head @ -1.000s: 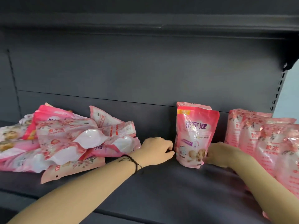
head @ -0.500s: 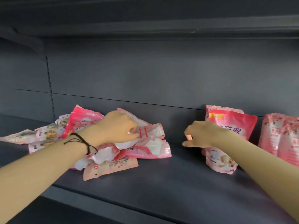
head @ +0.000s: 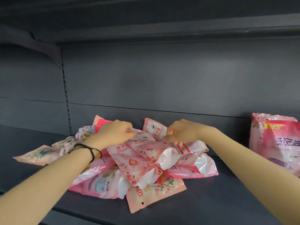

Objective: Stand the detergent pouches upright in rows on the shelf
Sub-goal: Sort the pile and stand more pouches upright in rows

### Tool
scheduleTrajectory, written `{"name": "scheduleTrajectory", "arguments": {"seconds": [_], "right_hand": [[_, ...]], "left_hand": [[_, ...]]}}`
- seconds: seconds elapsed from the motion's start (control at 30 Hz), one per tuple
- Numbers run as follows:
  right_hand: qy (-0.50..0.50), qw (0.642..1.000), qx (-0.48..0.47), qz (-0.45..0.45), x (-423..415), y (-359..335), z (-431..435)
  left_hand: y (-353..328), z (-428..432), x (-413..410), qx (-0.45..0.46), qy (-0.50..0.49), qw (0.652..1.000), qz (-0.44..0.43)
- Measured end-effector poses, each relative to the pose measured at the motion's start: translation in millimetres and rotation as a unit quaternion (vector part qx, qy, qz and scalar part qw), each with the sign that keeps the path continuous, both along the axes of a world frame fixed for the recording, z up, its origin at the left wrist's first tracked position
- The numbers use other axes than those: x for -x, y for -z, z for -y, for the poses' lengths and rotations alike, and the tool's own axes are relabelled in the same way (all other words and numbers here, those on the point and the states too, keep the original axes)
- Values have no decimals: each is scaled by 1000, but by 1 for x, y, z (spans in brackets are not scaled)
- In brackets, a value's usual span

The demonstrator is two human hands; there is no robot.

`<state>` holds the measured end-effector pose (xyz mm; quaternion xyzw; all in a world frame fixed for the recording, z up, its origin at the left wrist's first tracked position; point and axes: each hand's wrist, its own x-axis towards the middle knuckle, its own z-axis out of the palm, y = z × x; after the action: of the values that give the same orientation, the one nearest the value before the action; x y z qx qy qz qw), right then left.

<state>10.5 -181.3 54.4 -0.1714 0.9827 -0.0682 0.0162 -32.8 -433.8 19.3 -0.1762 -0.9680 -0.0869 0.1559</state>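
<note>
Done: pouch (head: pixel 276 142) upright at right.
Left: pile (head: pixel 146 166) lying flat.
Hands: left hand (head: pixel 116 134) and right hand (head: pixel 181 132) pinching top pouch (head: pixel 138 153).

A heap of pink detergent pouches (head: pixel 142 163) lay jumbled flat on the dark grey shelf (head: pixel 211 200), overlapping at mixed angles. Their faces showed red Chinese print, flower patterns and glossy white patches. One pale pouch (head: pixel 34 154) lay flat at the heap's left edge; another (head: pixel 154 194), with a punched hole, jutted from its front. Well to the right of the heap, a pink pouch (head: pixel 276 143) stood upright against the shelf's back panel.
</note>
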Motion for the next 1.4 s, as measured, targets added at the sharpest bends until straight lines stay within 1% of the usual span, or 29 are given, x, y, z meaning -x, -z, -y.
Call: {"name": "scheduleTrajectory", "arguments": {"seconds": [0.07,0.13,0.17,0.23,0.3,0.4,0.53,0.6,0.67,0.73,0.77,0.8,0.9,0.93,1.0,1.03,1.07,1.1,1.13,1.2,1.23,1.3,1.33,1.4], "right_hand": [[10,999,51,15,16,2,9],[25,994,96,35,33,8,15],[34,990,130,53,44,12,18],[59,971,209,98,65,20,24],[90,952,261,134,84,29,31],[121,944,266,153,106,42,40],[131,946,249,160,122,50,47],[133,954,223,152,124,51,50],[142,964,184,126,125,53,53],[144,969,174,104,125,55,52],[146,965,194,101,125,55,51],[148,953,243,106,124,54,48],[131,888,423,125,112,46,37],[116,874,457,119,108,44,33],[90,860,495,88,98,40,27],[75,848,519,77,93,38,26],[56,825,557,75,89,36,24],[36,800,594,73,84,34,23],[17,776,627,68,80,30,22],[-8,734,676,55,69,23,23],[-13,723,690,44,64,21,24],[-4,719,695,13,51,18,27],[3,718,696,-1,46,18,28],[19,714,699,-30,36,18,29]], "left_hand": [[2,-2,12,-72,-1,997,37],[5,-6,23,-100,-12,993,67],[7,-8,29,-87,-24,993,69],[10,-13,40,-20,-62,997,45],[14,-16,49,35,-96,994,46],[22,-18,60,42,-121,990,60],[30,-14,70,2,-118,992,50],[32,-12,71,-39,-116,991,61],[34,-8,73,-119,-97,984,90],[33,-6,76,-200,-68,971,115],[31,-5,77,-241,-58,961,122],[29,-4,77,-274,-47,953,124],[23,-5,72,-336,-11,936,109],[22,-7,68,-343,-3,935,92],[17,-10,59,-373,15,927,49],[14,-12,53,-408,30,912,31],[11,-15,46,-452,47,891,19],[8,-18,38,-506,60,860,14],[7,-22,29,-565,67,822,22],[7,-31,11,-664,73,740,79],[8,-35,2,-695,79,706,113],[12,-43,-16,-732,108,654,159],[16,-48,-24,-742,127,635,172],[24,-58,-37,-751,145,620,176]]}}
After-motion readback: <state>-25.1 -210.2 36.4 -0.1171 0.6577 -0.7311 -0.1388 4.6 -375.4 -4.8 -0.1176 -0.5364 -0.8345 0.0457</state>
